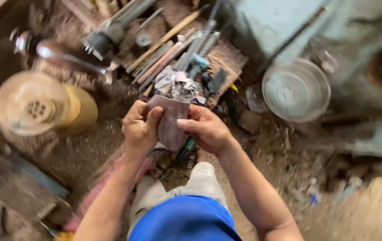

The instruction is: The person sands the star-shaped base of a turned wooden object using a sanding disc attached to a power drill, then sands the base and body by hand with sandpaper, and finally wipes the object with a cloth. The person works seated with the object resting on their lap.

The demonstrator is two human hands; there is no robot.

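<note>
A sheet of sandpaper (169, 122), brownish-purple and bent lengthwise, is held upright between both hands above the person's knees. It is gripped at its left edge by the left hand (140, 129), whose fingers are curled over the sheet with the thumb pressed on its face. Its right edge is pinched by the right hand (206, 129), the thumb laid flat across the front and the fingers wrapped behind.

Just behind the top edge of the sheet, a crumpled rag (175, 85) is seen lying on a wooden board (226, 58) on the floor. On the same board a row of long tools with wooden handles (168, 51) is laid side by side, slanted toward the far right corner. A teal-handled tool (185, 148) is partly hidden under the right hand.

To the left, well apart from the hands, a round yellowish disc (39, 105) is seen on the sawdust-covered floor (88, 151). To the right, a white fan guard (296, 89) is lying flat beside scattered wood scraps.
</note>
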